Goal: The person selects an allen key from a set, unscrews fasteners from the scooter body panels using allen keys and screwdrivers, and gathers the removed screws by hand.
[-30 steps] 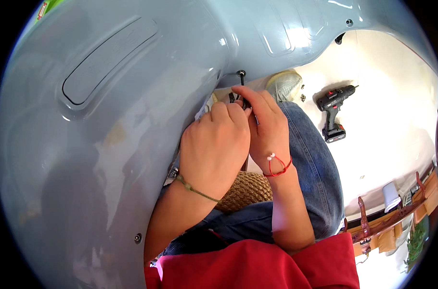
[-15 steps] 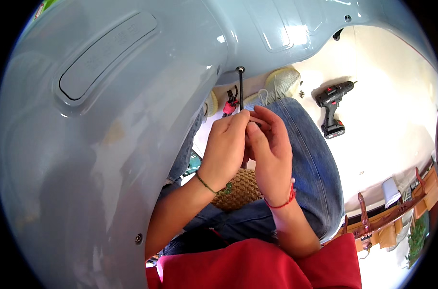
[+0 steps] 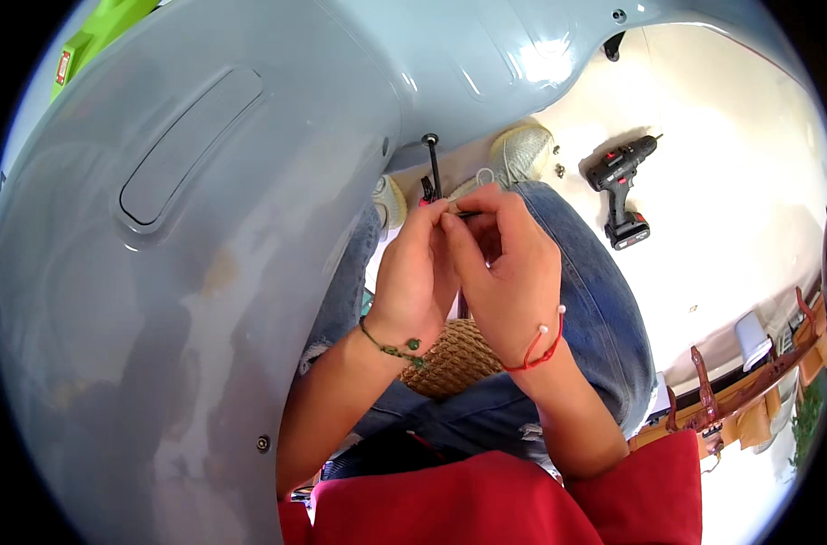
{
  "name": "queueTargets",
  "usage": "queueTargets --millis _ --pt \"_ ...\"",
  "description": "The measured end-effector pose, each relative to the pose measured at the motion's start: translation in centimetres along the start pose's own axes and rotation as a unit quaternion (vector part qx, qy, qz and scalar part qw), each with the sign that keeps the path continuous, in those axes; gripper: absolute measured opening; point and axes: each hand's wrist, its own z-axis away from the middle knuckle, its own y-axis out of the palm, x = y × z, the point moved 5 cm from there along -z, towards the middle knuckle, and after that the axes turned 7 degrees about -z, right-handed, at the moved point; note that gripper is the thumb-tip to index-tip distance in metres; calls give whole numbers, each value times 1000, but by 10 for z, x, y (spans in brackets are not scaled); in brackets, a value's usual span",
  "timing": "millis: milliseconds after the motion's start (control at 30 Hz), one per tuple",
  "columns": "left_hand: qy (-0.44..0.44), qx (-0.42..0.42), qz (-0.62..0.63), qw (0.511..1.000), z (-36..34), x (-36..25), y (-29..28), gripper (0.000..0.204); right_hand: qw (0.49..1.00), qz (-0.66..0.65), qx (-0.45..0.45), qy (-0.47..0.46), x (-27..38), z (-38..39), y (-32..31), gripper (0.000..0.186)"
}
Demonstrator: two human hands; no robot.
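Note:
A slim black hex key (image 3: 435, 171) runs from a round bolt hole (image 3: 430, 139) at the lower edge of a glossy blue-grey body panel (image 3: 250, 309) down to my fingers. My left hand (image 3: 413, 277) is closed round the key's near end, its thumb and fingertips pressed together there. Close against it, my right hand (image 3: 521, 272) pinches with thumb and forefinger at a short black piece that looks like the key's bent arm. The fingers partly cover this end of the key.
A black cordless drill (image 3: 619, 186) lies on the pale floor to the right, with small screws (image 3: 560, 170) near my shoe (image 3: 523, 153). Between my legs is a woven seat (image 3: 454, 359). Wooden furniture (image 3: 704, 400) stands at far right, and a green object (image 3: 95, 41) at upper left.
My right hand has turned, its back now showing more, and its fingers have shifted on the key's near end. The key slants slightly more. The whole view has shifted a little.

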Motion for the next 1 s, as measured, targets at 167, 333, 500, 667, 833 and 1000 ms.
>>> queueTargets --millis 167,333,500,667,833,1000 --pt "12 -98 -70 993 -2 0 -19 28 951 177 -11 -252 19 -6 3 23" --pt "15 -70 -111 991 -8 -12 -23 28 916 243 94 -304 32 -10 9 32" --pt "-35 -55 -83 994 -18 -16 -25 28 913 225 117 -320 26 -10 2 28" --pt "-48 -52 -62 996 -21 -16 -32 25 931 186 71 -306 19 0 10 32" --pt "-28 -9 -111 993 -28 -18 -34 23 940 173 74 -283 12 -5 8 27" --pt "-45 -121 -110 986 -22 -16 -38 24 972 120 -15 -201 28 -4 0 38"
